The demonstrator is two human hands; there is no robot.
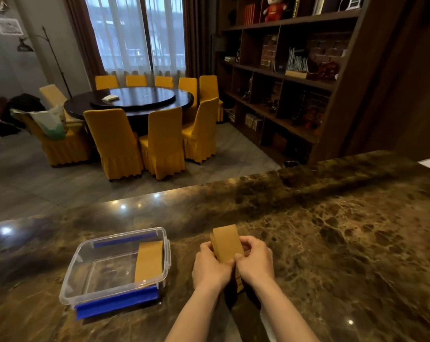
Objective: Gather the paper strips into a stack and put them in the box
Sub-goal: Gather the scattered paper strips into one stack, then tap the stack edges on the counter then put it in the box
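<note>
A stack of tan paper strips (227, 240) stands tilted on its end over the marble counter, held between both hands. My left hand (210, 266) grips its left edge and my right hand (254, 259) grips its right edge and front. To the left sits a clear plastic box (85, 257) with blue clips, lid off. Inside the box, along its right side, lies another stack of tan strips (149, 261). A bit of tan paper (239, 283) shows below my hands, mostly hidden.
The brown marble counter (332, 243) stretches wide to the right and behind the box. Its far edge drops to a floor with a round dining table and yellow chairs. A dark bookshelf stands at the back right.
</note>
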